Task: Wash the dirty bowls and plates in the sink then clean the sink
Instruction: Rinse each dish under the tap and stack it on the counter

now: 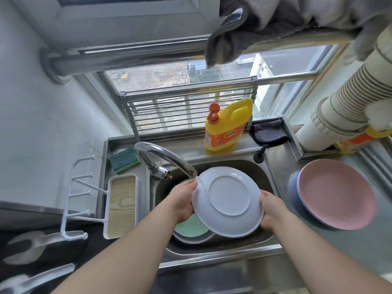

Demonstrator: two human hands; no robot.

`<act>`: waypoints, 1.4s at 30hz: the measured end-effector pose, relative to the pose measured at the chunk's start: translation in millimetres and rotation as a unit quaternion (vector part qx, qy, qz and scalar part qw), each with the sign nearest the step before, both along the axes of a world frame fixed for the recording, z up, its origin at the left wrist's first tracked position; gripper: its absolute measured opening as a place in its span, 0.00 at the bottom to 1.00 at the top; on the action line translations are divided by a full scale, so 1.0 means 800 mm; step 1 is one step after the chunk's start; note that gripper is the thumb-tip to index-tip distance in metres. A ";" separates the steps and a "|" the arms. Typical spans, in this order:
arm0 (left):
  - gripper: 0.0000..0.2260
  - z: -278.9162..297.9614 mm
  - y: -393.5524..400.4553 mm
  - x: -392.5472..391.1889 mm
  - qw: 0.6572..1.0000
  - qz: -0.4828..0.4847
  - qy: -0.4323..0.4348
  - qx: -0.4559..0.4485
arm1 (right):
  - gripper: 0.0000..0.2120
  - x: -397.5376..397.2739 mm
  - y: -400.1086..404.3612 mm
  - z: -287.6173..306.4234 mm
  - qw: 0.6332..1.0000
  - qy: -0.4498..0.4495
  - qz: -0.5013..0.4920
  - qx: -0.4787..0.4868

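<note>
Hands [227,205] gripping white plate [228,201] over steel sink [265,177] | pink plate [337,193] on counter [360,247]

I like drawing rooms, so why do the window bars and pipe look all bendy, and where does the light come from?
Head view: the wide lens curves the pipe near the edges; daylight enters through the window; the white plate looks sharp, the pink plate slightly blurred.

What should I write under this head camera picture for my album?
Two hands, left hand and right hand, hold a round white plate bottom-up under the curved metal tap over the steel sink.
</note>
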State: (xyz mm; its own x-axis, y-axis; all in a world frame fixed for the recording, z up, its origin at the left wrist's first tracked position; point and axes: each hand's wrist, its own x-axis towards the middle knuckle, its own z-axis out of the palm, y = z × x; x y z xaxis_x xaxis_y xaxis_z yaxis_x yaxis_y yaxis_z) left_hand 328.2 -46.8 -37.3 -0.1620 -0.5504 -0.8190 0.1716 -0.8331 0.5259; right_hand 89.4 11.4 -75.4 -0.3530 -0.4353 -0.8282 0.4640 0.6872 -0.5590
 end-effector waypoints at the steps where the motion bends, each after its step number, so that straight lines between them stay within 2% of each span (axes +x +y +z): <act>1: 0.08 0.000 0.000 0.004 1.000 0.003 -0.010 0.002 | 0.12 0.006 -0.003 -0.003 1.000 0.003 -0.003 -0.011; 8: 0.09 -0.030 0.013 0.051 0.992 0.037 -0.090 0.076 | 0.08 0.076 -0.028 -0.002 0.999 -0.020 0.004 -0.035; 11: 0.13 -0.044 0.022 0.070 0.985 0.045 -0.107 0.125 | 0.10 0.103 -0.045 0.003 0.998 -0.041 0.048 -0.019; 14: 0.17 -0.055 0.026 0.081 0.982 0.008 -0.109 0.154 | 0.12 0.116 -0.061 0.010 0.994 -0.040 0.102 -0.003; 17: 0.16 -0.050 0.028 0.080 0.977 -0.009 -0.115 0.181 | 0.10 0.116 -0.073 0.022 0.993 -0.037 0.108 0.001; 21: 0.19 -0.053 0.025 0.082 0.966 0.022 -0.126 0.223 | 0.14 0.114 -0.083 0.036 0.994 -0.074 0.077 -0.034; 23: 0.19 -0.057 0.025 0.082 0.966 0.019 -0.109 0.233 | 0.20 0.120 -0.086 0.044 0.992 -0.093 0.070 -0.049; 26: 0.13 -0.065 0.033 0.087 0.966 0.024 -0.066 0.250 | 0.30 0.143 -0.093 0.061 0.983 -0.097 0.132 -0.078; 29: 0.12 -0.075 0.044 0.096 0.969 -0.001 -0.082 0.235 | 0.31 0.166 -0.095 0.071 0.972 -0.051 0.210 -0.090; 31: 0.14 -0.072 0.053 0.098 0.974 -0.010 -0.081 0.213 | 0.22 0.169 -0.087 0.071 0.958 -0.026 0.267 -0.099; 33: 0.14 -0.064 0.058 0.094 0.980 0.003 -0.046 0.195 | 0.16 0.156 -0.070 0.070 0.934 0.027 0.335 -0.120; 36: 0.21 -0.061 0.056 0.090 0.985 0.024 -0.027 0.168 | 0.29 0.112 -0.045 0.064 0.908 0.108 0.379 -0.141; 39: 0.23 -0.053 0.046 0.078 0.994 0.040 -0.036 0.096 | 0.30 0.061 -0.023 0.056 0.911 0.114 0.374 -0.132; 42: 0.27 -0.037 0.034 0.054 0.999 0.005 -0.009 0.050 | 0.29 0.029 -0.011 0.056 0.921 0.124 0.352 -0.112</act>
State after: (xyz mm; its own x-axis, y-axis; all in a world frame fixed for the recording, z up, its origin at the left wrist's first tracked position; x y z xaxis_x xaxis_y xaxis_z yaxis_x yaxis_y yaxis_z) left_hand 371.5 -19.3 -67.2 -0.1413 -0.4666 -0.8731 0.1716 -0.8801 0.4426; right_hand 112.5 2.5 -30.7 -0.0853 -0.7785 -0.6218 -0.2136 0.6239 -0.7518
